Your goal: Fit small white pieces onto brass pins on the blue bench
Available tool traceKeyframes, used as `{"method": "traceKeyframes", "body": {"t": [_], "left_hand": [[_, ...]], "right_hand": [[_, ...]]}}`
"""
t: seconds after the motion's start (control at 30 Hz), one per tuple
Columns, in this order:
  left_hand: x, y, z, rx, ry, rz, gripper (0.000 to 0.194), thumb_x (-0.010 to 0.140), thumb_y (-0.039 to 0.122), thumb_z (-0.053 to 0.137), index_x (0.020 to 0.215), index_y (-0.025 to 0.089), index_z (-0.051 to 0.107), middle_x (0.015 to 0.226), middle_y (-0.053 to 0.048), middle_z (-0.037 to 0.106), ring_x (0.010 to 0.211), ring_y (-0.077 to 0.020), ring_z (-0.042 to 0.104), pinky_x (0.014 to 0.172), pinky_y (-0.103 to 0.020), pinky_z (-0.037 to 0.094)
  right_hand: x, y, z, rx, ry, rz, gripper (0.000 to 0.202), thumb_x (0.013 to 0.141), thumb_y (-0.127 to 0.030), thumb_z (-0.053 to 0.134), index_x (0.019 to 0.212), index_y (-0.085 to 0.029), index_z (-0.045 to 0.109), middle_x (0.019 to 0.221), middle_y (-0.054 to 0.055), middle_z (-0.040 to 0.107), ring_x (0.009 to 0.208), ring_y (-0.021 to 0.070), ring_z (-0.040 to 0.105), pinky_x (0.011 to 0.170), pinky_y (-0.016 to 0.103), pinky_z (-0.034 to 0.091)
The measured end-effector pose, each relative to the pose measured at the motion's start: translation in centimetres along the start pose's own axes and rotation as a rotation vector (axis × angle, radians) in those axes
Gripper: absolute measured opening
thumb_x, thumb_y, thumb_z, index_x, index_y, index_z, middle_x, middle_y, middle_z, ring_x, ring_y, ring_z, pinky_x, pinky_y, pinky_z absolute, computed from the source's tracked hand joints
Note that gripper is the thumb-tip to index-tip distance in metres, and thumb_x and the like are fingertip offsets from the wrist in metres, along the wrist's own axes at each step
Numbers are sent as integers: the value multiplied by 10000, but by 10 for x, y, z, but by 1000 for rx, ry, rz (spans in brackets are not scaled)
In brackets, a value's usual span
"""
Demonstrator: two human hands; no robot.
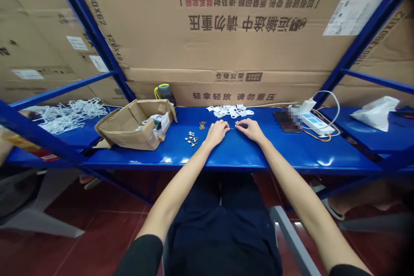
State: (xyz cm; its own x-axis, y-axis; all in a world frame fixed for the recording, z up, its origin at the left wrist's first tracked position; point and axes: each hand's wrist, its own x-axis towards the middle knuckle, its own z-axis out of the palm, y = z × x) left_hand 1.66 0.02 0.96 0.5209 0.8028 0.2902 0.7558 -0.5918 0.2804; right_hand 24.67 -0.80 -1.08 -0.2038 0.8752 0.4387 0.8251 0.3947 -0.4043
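My left hand (217, 133) rests low over the blue tabletop, its fingers closed on a thin brass-coloured pin (231, 128) that points to the right. Facing it, my right hand (250, 130) pinches a small white piece (236, 124) between thumb and fingertip. The two hands are a short gap apart. Just beyond them lies a spread of white plastic parts (230, 111). Left of my left hand are a few brass-coloured pieces (202, 125) and a little group of white-and-metal assemblies (192, 139). Details of the held pieces are too small to make out.
An open cardboard box (129, 131) stands at the left, with a dark bottle (166, 92) behind it. A power strip (318, 124) with cables lies right, beside a dark device (286, 120). White cords (73, 114) and a white bag (377, 113) lie beyond the blue posts.
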Motion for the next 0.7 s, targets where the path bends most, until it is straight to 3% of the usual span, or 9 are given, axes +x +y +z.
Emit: {"method": "traceKeyframes", "body": {"t": [0.2, 0.7], "left_hand": [[-1, -3, 0, -19, -2, 12, 195, 1101, 323, 548, 1160, 243, 715, 1228, -71, 681, 1156, -252, 612, 943, -349, 453], [-2, -2, 3, -13, -8, -5, 227, 1107, 335, 530, 1200, 257, 722, 1224, -89, 660, 1167, -269, 602, 959, -359, 446]], "right_hand": [[-1, -1, 1, 69, -41, -54, 219, 1001, -340, 656, 1040, -243, 849, 1095, 77, 780, 970, 235, 700, 924, 370, 547], [-1, 0, 1, 67, -86, -67, 280, 1037, -367, 613, 1099, -285, 874, 1129, 97, 723, 1077, 273, 686, 986, 410, 543]]}}
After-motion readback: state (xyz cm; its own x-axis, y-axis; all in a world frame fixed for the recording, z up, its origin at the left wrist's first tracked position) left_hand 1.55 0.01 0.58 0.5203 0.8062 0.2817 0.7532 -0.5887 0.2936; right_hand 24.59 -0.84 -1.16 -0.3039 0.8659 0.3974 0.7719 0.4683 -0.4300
